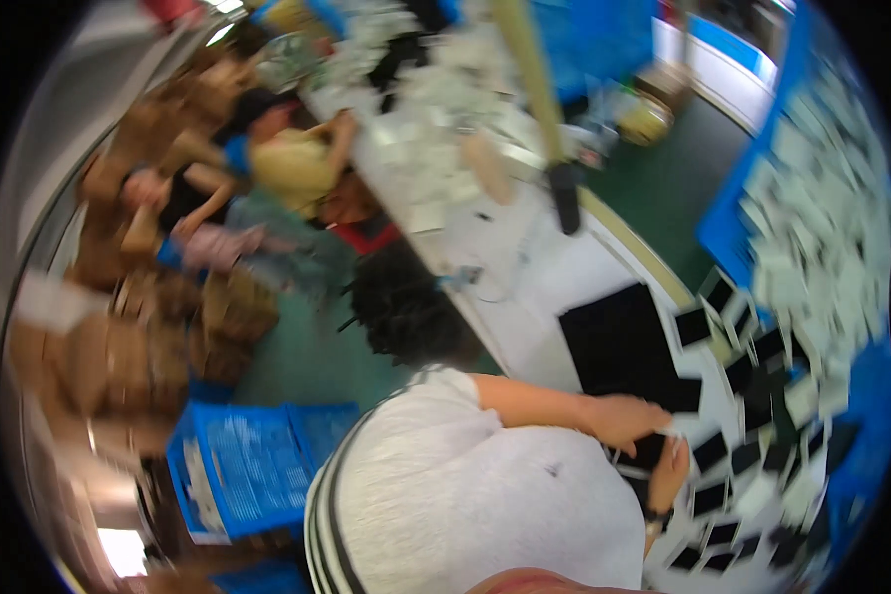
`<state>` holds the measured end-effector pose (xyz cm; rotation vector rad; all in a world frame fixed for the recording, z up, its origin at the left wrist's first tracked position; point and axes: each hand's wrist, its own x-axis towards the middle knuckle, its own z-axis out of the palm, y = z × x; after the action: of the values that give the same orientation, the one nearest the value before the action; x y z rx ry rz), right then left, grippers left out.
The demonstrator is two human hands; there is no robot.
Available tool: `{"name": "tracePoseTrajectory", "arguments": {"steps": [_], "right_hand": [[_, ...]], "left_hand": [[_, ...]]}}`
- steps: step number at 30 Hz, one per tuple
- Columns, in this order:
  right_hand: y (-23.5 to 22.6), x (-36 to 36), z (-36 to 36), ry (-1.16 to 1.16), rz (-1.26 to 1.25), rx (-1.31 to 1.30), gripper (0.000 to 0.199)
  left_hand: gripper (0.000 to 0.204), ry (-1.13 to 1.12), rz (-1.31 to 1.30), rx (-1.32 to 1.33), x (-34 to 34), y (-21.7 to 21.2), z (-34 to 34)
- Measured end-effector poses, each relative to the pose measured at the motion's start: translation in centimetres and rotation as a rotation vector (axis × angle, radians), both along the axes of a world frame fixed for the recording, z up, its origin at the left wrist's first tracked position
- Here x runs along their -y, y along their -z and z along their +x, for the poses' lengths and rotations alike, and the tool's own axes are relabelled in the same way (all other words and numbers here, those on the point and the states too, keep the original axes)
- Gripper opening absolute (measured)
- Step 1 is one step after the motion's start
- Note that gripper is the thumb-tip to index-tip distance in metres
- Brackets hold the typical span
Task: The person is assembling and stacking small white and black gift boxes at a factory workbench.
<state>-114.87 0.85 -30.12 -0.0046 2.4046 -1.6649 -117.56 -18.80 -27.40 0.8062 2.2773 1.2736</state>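
My left hand [626,421] reaches in from the left, fingers drawn together over the near edge of the white table. My right hand [669,472], with a dark band at its wrist, comes up beside it. Their fingertips nearly meet at something small and pale, too blurred to name. Just under the hands lies a dark flat panel [643,451]. A stack of large black sheets [619,342] rests beyond my left hand. Several small black panels with white edges [710,450] lie scattered to the right of my hands.
A blue bin [728,233] heaped with pale flat pieces [812,198] stands on the right. White parts [445,89] pile up along the far table. A dark-haired person [406,302] sits close on my left; two others sit beyond. Blue crates [252,460] and cardboard boxes [119,366] fill the left.
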Motion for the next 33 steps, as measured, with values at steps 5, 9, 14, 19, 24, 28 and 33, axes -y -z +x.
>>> {"name": "tracePoseTrajectory", "arguments": {"steps": [5, 9, 14, 19, 24, 28, 33], "right_hand": [[1.0, -1.4, 0.6, 0.150, 0.013, 0.107, 0.023], [1.2, -7.8, 1.3, 0.627, -0.183, 0.211, 0.028], [5.7, -18.3, 5.1, 1.050, -0.301, -0.009, 0.030], [6.3, -22.7, 4.1, 1.140, -0.514, 0.019, 0.035], [8.2, -27.0, -3.0, 0.789, 0.835, -0.203, 0.061], [11.8, -30.9, -10.1, 0.666, 0.768, 0.241, 0.076], [9.9, -30.3, -12.7, 0.452, 0.760, 0.546, 0.063]], "left_hand": [[0.065, -0.059, 0.061, 0.067, 0.5, -2.6, -1.0], [0.048, -0.314, 0.008, 0.136, 2.4, -2.4, -1.9], [0.036, -0.452, -0.103, 0.065, 6.0, 0.1, -4.3], [0.055, -0.280, -0.335, -0.217, 5.4, 0.2, -4.5], [0.081, -0.101, -0.554, -0.216, 4.0, 1.9, -3.9], [0.079, -0.114, -0.544, -0.168, 3.6, 1.7, -4.4], [0.077, -0.105, -0.604, -0.172, 4.0, 1.1, -4.3]]}}
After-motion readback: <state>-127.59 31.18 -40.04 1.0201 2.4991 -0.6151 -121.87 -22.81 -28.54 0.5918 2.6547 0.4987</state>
